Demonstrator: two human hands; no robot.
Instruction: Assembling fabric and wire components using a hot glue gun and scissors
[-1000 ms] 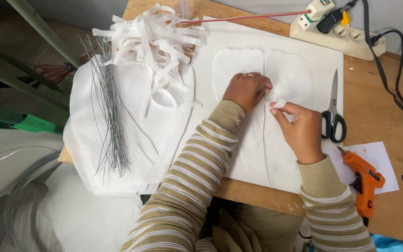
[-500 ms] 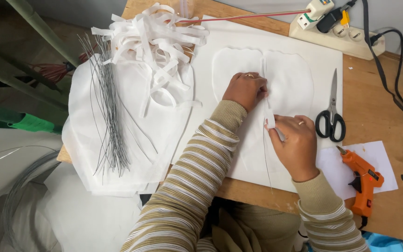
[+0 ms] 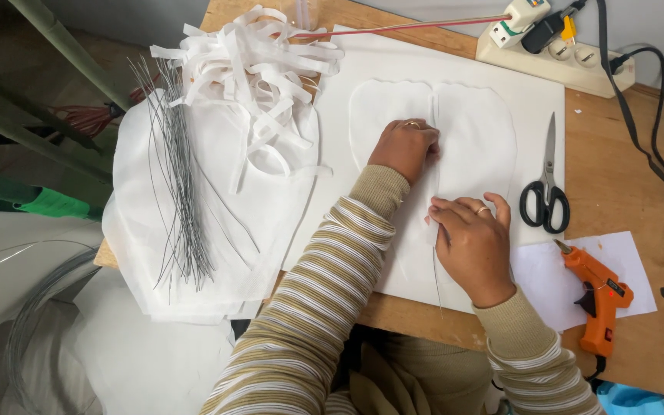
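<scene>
My left hand [image 3: 406, 146] and right hand [image 3: 472, 244] flat, fingers pressing thin strip [image 3: 435, 157] along centre of white petal sheet [image 3: 474, 146] on counter [image 3: 616, 184]. Sheet looks light, floppy; pin near seam. Scissors [image 3: 546, 192], glue gun [image 3: 595, 296] to right.

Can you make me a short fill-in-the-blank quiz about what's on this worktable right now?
1. Both hands, left hand and right hand, press on a white ____ shape.
2. The scissors have ____ handles.
3. The glue gun is coloured ____.
4. The wires lie to the ____ of the hands.

Missing words: fabric; black; orange; left
</scene>
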